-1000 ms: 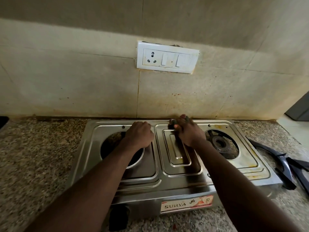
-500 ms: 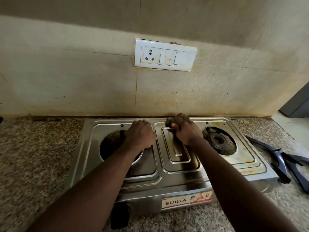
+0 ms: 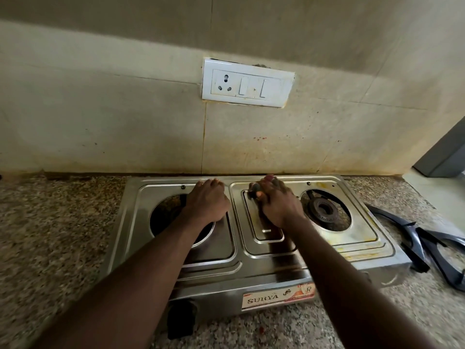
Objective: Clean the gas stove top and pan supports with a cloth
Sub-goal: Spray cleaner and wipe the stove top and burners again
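Head view. The stove (image 3: 251,260) sits on the counter (image 3: 55,235) against the wall, long axis running left to right.

The right hand (image 3: 278,204) lies on the raised centre panel (image 3: 264,235), fingers curled over a small dark wad (image 3: 254,193) at the panel's far end. The wad is presumably the cloth; too little of it shows to confirm.

The left hand (image 3: 207,201) rests as a loose fist on the left tray beside the left burner opening (image 3: 171,212). Whether it holds anything cannot be told.

The centre panel runs front to back, so it stretches from the wad toward the person, under the right palm. The yellow staining (image 3: 357,241) lies to the right of that hand, around the right burner (image 3: 325,210).

The pan supports (image 3: 412,238) lie off the stove on the counter, to its right. The right hand is the nearer to them.
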